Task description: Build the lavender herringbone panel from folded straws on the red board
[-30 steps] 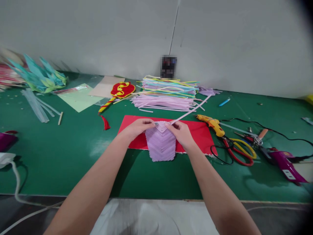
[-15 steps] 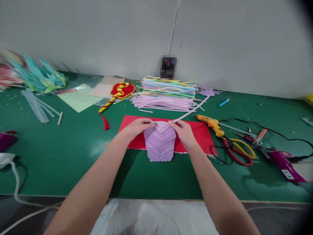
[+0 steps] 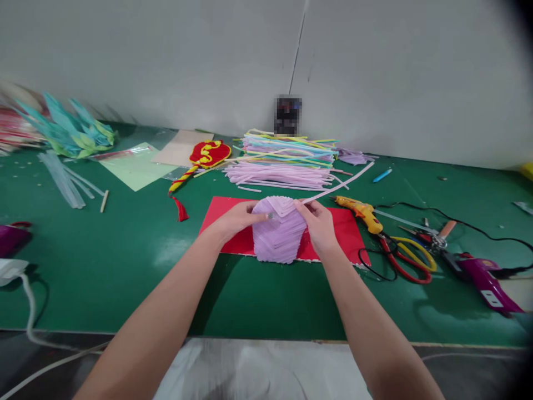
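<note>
Between my hands is a lilac panel [image 3: 278, 239] built of pipe cleaners laid side by side in a chevron pattern. My left hand [image 3: 241, 219] grips its left edge, thumb on the front face and the other fingers behind. At the upper right corner my right hand [image 3: 317, 219] pinches a lilac pipe cleaner [image 3: 339, 186], whose long free end slants up to the right, away from the panel. Under and behind the panel lies a red board [image 3: 345, 233] with a ragged front edge.
Bundled pipe cleaners [image 3: 283, 175] lie at the back. A red and yellow fan-shaped ornament [image 3: 210, 154] is left of them. On the right are a yellow glue gun [image 3: 362, 213], red- and yellow-handled pliers [image 3: 410, 261], a black cord and a purple tool [image 3: 485, 280].
The panel has risen a little and shifted right, tilting. My left thumb now lies further over its front. My right hand moved slightly right, swinging the pipe cleaner's free end to the right.
</note>
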`<act>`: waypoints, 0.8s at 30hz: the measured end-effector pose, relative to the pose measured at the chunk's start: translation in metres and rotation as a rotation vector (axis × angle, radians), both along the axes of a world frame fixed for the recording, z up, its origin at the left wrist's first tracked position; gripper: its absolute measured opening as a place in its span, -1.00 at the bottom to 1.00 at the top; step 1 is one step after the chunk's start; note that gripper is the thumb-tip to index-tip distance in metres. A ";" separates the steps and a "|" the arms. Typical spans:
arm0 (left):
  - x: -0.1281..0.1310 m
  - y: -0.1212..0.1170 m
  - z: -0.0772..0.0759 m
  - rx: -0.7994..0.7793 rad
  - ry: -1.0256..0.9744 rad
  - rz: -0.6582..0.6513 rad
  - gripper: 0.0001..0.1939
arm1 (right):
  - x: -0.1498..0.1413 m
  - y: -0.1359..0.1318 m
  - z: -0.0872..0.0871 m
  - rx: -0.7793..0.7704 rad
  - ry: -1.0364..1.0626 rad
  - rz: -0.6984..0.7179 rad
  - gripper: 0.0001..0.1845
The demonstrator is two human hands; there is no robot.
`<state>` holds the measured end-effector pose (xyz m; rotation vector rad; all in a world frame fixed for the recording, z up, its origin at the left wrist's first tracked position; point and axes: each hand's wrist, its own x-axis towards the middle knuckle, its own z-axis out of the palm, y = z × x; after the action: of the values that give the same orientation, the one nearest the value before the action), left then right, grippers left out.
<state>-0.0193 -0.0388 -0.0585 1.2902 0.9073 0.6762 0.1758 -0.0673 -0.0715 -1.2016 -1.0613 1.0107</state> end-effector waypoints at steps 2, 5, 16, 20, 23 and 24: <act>0.001 -0.001 0.000 -0.007 0.046 0.006 -0.55 | -0.001 0.000 0.000 0.006 -0.016 -0.006 -0.66; 0.004 -0.001 -0.001 -0.007 0.107 0.056 -0.53 | -0.002 0.000 -0.001 -0.006 -0.046 0.029 -0.65; 0.006 -0.003 0.000 0.038 0.162 0.129 -0.51 | -0.004 -0.008 0.005 -0.132 -0.113 0.284 -0.59; 0.006 -0.004 0.001 0.050 0.183 0.111 -0.53 | -0.003 -0.008 0.004 -0.143 -0.170 0.252 -0.61; 0.006 -0.004 0.001 0.067 0.200 0.103 -0.53 | -0.003 -0.008 0.004 -0.139 -0.172 0.254 -0.59; 0.006 -0.004 0.001 0.073 0.204 0.099 -0.53 | -0.003 -0.008 0.004 -0.138 -0.172 0.256 -0.59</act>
<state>-0.0137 -0.0430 -0.0574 1.4047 1.1277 0.6686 0.1732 -0.0752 -0.0678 -1.3047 -1.3234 1.2097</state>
